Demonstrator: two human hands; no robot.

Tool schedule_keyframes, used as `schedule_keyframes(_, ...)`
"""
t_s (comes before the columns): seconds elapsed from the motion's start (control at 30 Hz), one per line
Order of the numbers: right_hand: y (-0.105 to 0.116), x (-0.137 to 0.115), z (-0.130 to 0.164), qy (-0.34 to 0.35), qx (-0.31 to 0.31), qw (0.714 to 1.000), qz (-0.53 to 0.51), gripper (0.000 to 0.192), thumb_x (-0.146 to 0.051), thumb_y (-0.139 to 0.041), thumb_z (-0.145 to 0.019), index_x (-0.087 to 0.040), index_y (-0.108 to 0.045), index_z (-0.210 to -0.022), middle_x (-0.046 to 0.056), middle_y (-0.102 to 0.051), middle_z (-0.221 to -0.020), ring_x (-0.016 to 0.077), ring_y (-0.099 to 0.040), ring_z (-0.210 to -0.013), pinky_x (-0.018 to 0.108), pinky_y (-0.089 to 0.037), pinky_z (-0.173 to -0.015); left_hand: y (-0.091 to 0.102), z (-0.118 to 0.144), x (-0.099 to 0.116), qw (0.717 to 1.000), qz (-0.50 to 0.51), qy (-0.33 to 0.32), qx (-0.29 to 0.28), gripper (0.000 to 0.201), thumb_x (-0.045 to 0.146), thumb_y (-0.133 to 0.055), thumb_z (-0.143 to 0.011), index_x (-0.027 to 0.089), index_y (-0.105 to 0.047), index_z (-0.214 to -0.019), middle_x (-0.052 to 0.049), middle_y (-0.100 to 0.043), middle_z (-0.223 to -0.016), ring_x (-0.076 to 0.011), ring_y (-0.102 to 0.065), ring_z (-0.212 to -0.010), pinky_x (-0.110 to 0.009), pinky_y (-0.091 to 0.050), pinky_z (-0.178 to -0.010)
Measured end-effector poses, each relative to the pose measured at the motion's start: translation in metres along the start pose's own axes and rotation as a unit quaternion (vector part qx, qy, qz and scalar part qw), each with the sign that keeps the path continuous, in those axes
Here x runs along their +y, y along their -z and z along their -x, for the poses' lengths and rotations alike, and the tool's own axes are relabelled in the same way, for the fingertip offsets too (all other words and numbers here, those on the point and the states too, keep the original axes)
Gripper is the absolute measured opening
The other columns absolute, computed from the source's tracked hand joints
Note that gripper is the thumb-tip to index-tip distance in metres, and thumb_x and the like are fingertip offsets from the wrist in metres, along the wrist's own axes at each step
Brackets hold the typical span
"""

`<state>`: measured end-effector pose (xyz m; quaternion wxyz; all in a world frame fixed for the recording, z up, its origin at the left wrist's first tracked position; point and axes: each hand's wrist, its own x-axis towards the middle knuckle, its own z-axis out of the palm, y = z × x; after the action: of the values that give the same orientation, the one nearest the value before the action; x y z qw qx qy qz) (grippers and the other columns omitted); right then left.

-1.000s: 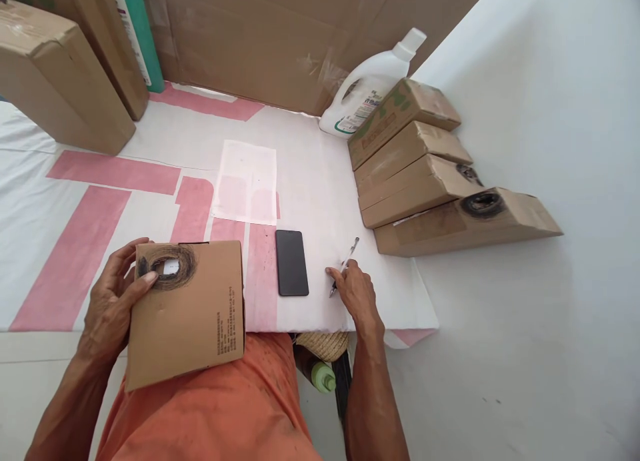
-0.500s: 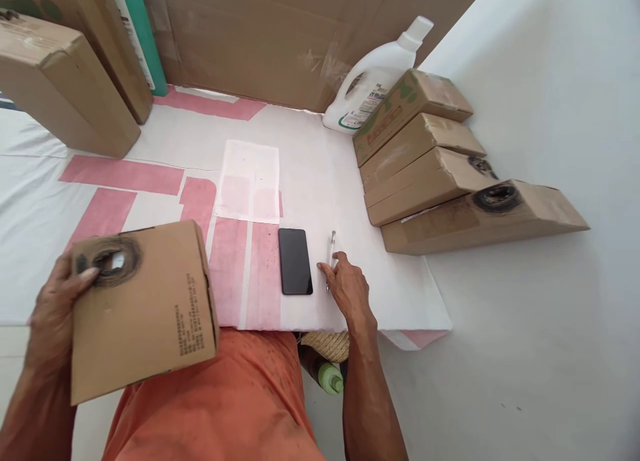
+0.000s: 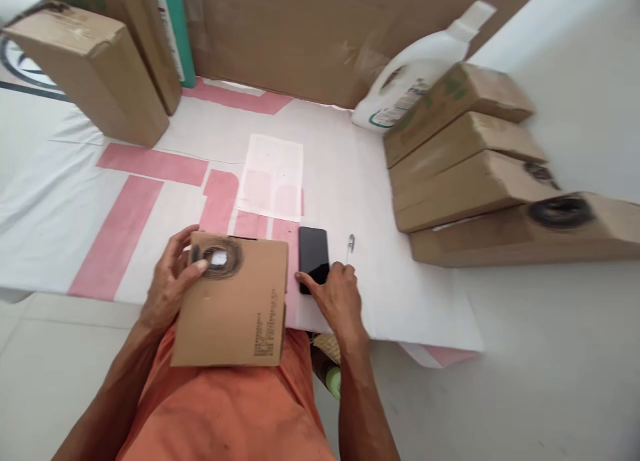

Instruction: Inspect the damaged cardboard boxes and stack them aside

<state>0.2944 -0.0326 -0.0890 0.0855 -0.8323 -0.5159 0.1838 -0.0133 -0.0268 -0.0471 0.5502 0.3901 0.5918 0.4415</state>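
The left hand (image 3: 167, 291) has its grip closed on a cardboard box (image 3: 233, 304), thumb on the scribbled black ring at the box's upper left corner; the box rests over the lap at the counter's (image 3: 75, 201) near edge. The right hand (image 3: 337, 298) lies loosely open, fingertips touching the near end of a black phone (image 3: 314, 254). A pen (image 3: 350, 244) lies just beside the phone.

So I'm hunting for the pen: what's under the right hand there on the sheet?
The right hand lies over the near end of the black phone. The pen pokes out just beyond the fingers; the hand covers its lower part. The left hand holds the cardboard box.
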Motion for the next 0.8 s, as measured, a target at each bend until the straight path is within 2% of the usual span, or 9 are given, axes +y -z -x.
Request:
schedule_keyframes(0.17,-0.004,0.005,-0.016,-0.055,-0.038,0.991,-0.113,0.065,-0.061,-0.088,-0.063,-0.016,-0.068,-0.105,0.026,-0.076,-0.107,0.0469,-0.071,-0.105,0.057,-0.057,-0.087,-0.005,0.003,-0.010,0.995,-0.002,0.018,-0.098,0.112,0.058,-0.087,-0.078,0.022,-0.029,-0.166,-0.022,-0.049,-0.166,-0.0395,-0.053,-0.152,-0.055,-0.048,-0.123)
schedule_keyframes(0.27,-0.001,0.012,-0.015,-0.051,-0.080,0.970,-0.224,0.059,-0.063,-0.078,-0.069,-0.018,-0.072,-0.107,0.018,-0.083,-0.105,0.0398,-0.076,-0.103,0.052,-0.061,-0.087,-0.008,0.005,-0.014,0.994,0.009,0.027,-0.110,0.115,0.058,-0.088,-0.077,0.024,-0.025,-0.167,-0.023,-0.039,-0.172,-0.0402,-0.046,-0.158,-0.058,-0.043,-0.126)
schedule_keyframes(0.33,0.007,0.014,-0.007,-0.056,-0.106,0.944,-0.307,0.060,-0.060,-0.075,-0.074,-0.019,-0.073,-0.117,0.015,-0.085,-0.111,0.0350,-0.080,-0.102,0.047,-0.065,-0.085,-0.009,0.006,-0.014,0.992,0.025,0.024,-0.119,0.108,0.056,-0.088,-0.079,0.023,-0.030,-0.164,-0.023,-0.042,-0.171,-0.0399,-0.048,-0.156,-0.057,-0.045,-0.125)
schedule_keyframes(0.43,0.031,0.009,0.012,-0.094,-0.149,0.875,-0.452,0.060,-0.056,-0.086,-0.073,-0.020,-0.075,-0.120,0.014,-0.085,-0.113,0.0358,-0.083,-0.099,0.049,-0.069,-0.083,-0.014,0.008,-0.012,0.989,0.059,-0.001,-0.133,0.093,0.052,-0.086,-0.081,0.022,-0.041,-0.157,-0.021,-0.052,-0.164,-0.0386,-0.056,-0.149,-0.054,-0.051,-0.120)
schedule_keyframes(0.5,0.050,0.000,0.028,-0.085,-0.170,0.826,-0.531,0.058,-0.054,-0.091,-0.074,-0.021,-0.078,-0.120,0.015,-0.085,-0.118,0.0370,-0.084,-0.093,0.053,-0.071,-0.080,-0.019,0.008,-0.011,0.989,0.079,-0.018,-0.127,0.087,0.050,-0.086,-0.081,0.021,-0.046,-0.153,-0.019,-0.058,-0.159,-0.0382,-0.060,-0.145,-0.053,-0.054,-0.117)
schedule_keyframes(0.57,0.068,-0.011,0.043,-0.055,-0.174,0.801,-0.570,0.054,-0.052,-0.092,-0.078,-0.023,-0.078,-0.122,0.016,-0.082,-0.127,0.0354,-0.085,-0.085,0.052,-0.073,-0.075,-0.023,0.008,-0.009,0.989,0.099,-0.027,-0.102,0.082,0.049,-0.084,-0.082,0.021,-0.049,-0.151,-0.017,-0.063,-0.154,-0.0377,-0.062,-0.142,-0.051,-0.055,-0.115)
schedule_keyframes(0.67,0.084,-0.027,0.061,-0.051,-0.166,0.785,-0.595,0.050,-0.043,-0.093,-0.081,-0.026,-0.077,-0.125,0.014,-0.082,-0.129,0.0304,-0.084,-0.078,0.044,-0.073,-0.067,-0.024,0.007,-0.005,0.990,0.124,-0.032,-0.062,0.074,0.048,-0.082,-0.084,0.022,-0.053,-0.148,-0.014,-0.068,-0.147,-0.0369,-0.066,-0.136,-0.047,-0.057,-0.110)
schedule_keyframes(0.8,0.087,-0.038,0.074,-0.031,-0.138,0.768,-0.624,0.050,-0.037,-0.089,-0.088,-0.029,-0.073,-0.134,0.013,-0.080,-0.133,0.0257,-0.083,-0.084,0.038,-0.072,-0.073,-0.016,0.006,-0.003,0.991,0.110,-0.058,-0.051,0.080,0.044,-0.087,-0.082,0.022,-0.053,-0.150,-0.014,-0.068,-0.146,-0.0353,-0.067,-0.133,-0.044,-0.057,-0.108)
